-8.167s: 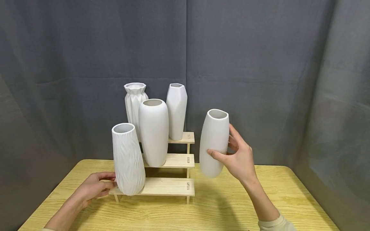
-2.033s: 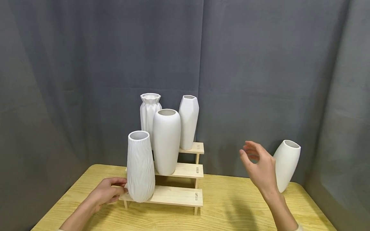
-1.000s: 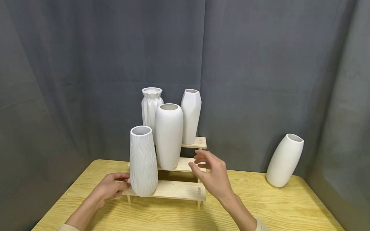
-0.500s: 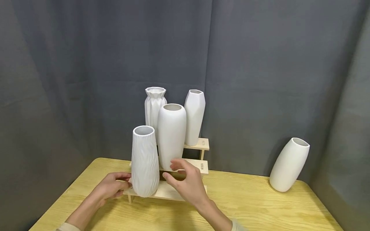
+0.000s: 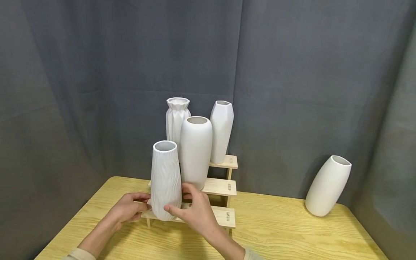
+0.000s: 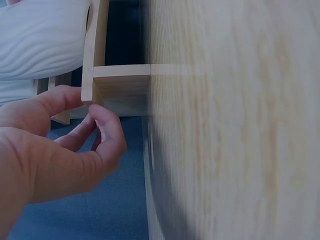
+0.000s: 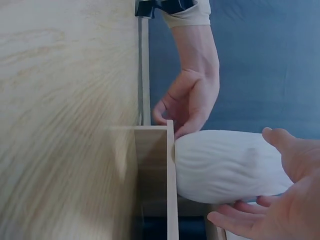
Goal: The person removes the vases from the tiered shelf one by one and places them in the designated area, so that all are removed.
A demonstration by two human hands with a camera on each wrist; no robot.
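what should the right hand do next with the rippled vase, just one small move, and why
Probably close the right hand gently around the rippled vase. Its thumb and fingers lie on opposite sides of it, but the right wrist view shows no firm grip. The left hand pinches the left end of the lowest shelf, which should help keep it steady.
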